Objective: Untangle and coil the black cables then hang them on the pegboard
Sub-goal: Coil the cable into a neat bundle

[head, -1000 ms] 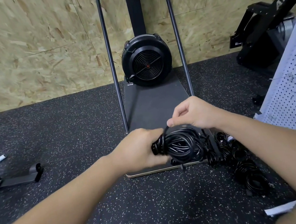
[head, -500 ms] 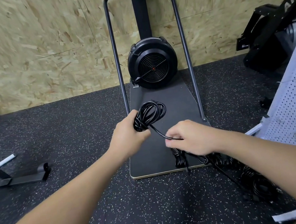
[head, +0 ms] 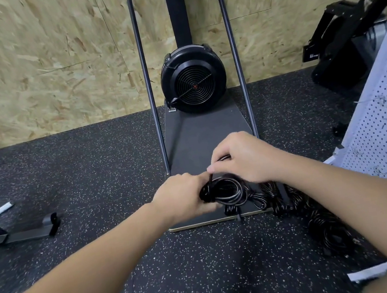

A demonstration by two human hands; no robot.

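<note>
Over the near edge of the black board (head: 201, 135), the left hand (head: 182, 198) grips the coil (head: 228, 191) while the right hand (head: 243, 157), back at its 12 o'clock from half a second ago, pinches the loose strand, so another loop closes.

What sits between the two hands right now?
In the head view, only the black cable coil: the left hand grips its left side, the right hand pinches a strand at its top.

Gym: speckled rubber floor (head: 68, 177), fan-wheel exercise machine (head: 192, 79), OSB wall (head: 40, 55).
</note>
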